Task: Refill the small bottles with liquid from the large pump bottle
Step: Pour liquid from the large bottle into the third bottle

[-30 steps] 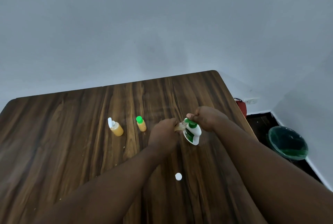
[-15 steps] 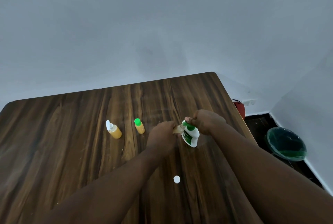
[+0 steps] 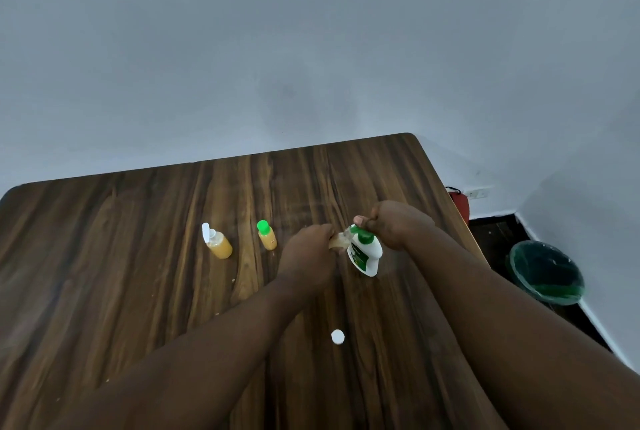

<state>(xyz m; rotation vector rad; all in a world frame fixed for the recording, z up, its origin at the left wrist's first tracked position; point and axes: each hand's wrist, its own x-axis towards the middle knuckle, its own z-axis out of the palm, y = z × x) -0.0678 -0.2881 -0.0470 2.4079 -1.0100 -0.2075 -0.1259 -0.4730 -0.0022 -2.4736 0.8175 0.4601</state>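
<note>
Right now, from the head camera, the person's left hand (image 3: 307, 253) is curling around a small clear bottle (image 3: 337, 242), holding it near the middle of the wooden worktop (image 3: 138, 256) with its open end turned toward the green nozzle of the pump bottle (image 3: 365, 254). The right hand (image 3: 398, 223) is closing over the green pump head, fingers bent down on it and the thumb lying along the top. The white pump bottle is leaning, its top tipped left toward the small clear bottle; whether its base is touching the wood is hard to tell. A white cap (image 3: 337, 337) is lying loose on the worktop, nearer the person and between the two forearms. To the left of the hands, a green-capped bottle (image 3: 267, 239) and a flip-top bottle (image 3: 217, 243) are standing apart, both showing orange liquid, the flip-top one with its white lid open. On the floor to the right, a dark bin (image 3: 545, 272) is sitting beside the wall.
</note>
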